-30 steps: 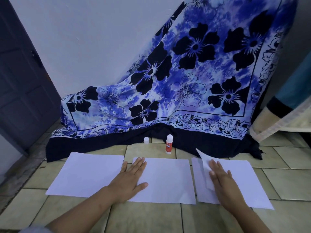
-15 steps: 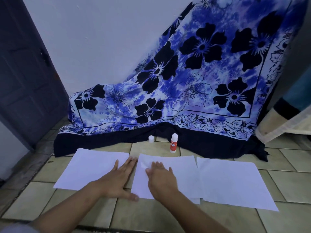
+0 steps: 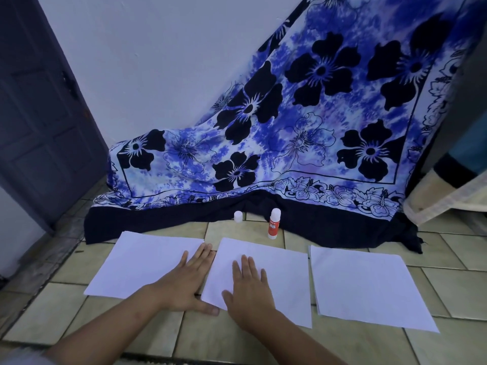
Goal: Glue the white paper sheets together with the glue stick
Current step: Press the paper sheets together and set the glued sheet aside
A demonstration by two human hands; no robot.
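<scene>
Three white paper sheets lie side by side on the tiled floor: a left sheet, a middle sheet and a right sheet. My right hand presses flat on the left part of the middle sheet, fingers straight. My left hand lies flat across the right edge of the left sheet and the gap between the two sheets. A glue stick with a red label stands upright behind the middle sheet, and its white cap stands apart to the left.
A blue flowered cloth drapes down from the wall onto the floor just behind the glue stick. A dark door is at the left. A cream-edged piece of furniture is at the right.
My right hand left the right sheet, moved left onto the middle sheet, and the lifted sheet now lies flat. My left hand shifted left to the gap. The camera view moved left.
</scene>
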